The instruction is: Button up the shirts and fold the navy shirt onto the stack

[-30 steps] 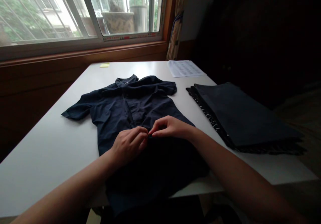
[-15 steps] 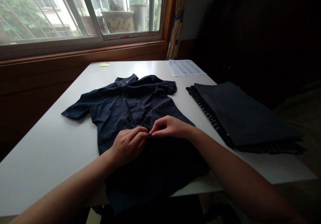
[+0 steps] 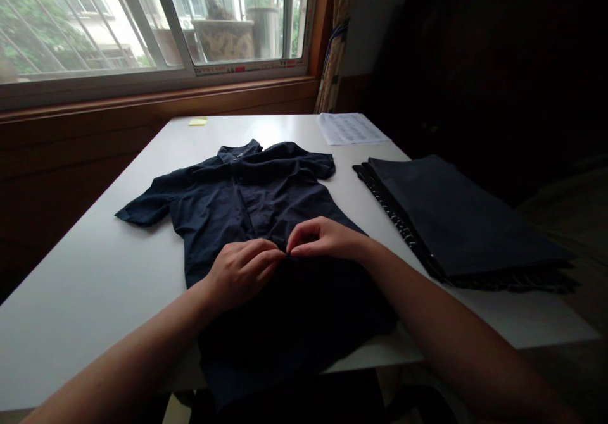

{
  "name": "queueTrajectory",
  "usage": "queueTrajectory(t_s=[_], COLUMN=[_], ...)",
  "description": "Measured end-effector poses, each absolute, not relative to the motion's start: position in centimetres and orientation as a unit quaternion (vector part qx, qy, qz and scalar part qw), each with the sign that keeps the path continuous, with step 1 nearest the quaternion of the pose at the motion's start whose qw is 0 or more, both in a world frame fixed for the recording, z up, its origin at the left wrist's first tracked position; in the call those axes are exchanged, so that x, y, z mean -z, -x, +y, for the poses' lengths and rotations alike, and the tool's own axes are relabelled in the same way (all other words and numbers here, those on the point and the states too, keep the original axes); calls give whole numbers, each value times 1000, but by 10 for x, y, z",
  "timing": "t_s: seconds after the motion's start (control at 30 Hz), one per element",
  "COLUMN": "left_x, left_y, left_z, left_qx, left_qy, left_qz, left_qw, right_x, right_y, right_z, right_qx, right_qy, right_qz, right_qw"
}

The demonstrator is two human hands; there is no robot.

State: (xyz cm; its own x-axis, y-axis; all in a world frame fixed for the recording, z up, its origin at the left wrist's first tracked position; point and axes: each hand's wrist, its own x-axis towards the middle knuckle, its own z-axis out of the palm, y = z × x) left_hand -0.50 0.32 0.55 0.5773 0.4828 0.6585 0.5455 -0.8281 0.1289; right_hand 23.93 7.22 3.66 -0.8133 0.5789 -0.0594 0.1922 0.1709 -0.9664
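Observation:
A dark navy short-sleeved shirt (image 3: 213, 205) lies front side up, its collar toward the window and its lower end hanging over the near table edge. My left hand (image 3: 244, 271) pinches the front opening of the shirt around mid-body. Close against it, my right hand (image 3: 323, 239) grips the same strip of cloth between thumb and forefinger. The fingertips of both hands nearly touch. Whether a button sits between them is too dark and small to make out.
A stack of folded dark cloth (image 3: 465, 215) lies on the right side of the white table (image 3: 104, 285). Printed papers (image 3: 351, 128) rest at the far right corner, and a yellow sticky note (image 3: 197, 121) at the far left. Beyond the table is a barred window (image 3: 228, 25).
Both hands have shifted very slightly to the right while keeping hold of the shirt front. My left fingers are a little straighter. The shirt and stack stay in place.

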Motion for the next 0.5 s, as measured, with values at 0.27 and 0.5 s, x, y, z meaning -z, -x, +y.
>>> queueTrajectory(t_s=[0.27,0.5], left_x=[-8,-9], left_y=[7,8], left_z=[5,8], left_qx=[375,378], left_qy=[880,871], left_qz=[-291,-314], left_qw=[15,-17], right_x=[-39,-39], right_y=[-243,-244], right_z=[72,74], right_qx=[-628,-648], right_qy=[248,250], right_qz=[-722,-707], right_qw=[152,133])
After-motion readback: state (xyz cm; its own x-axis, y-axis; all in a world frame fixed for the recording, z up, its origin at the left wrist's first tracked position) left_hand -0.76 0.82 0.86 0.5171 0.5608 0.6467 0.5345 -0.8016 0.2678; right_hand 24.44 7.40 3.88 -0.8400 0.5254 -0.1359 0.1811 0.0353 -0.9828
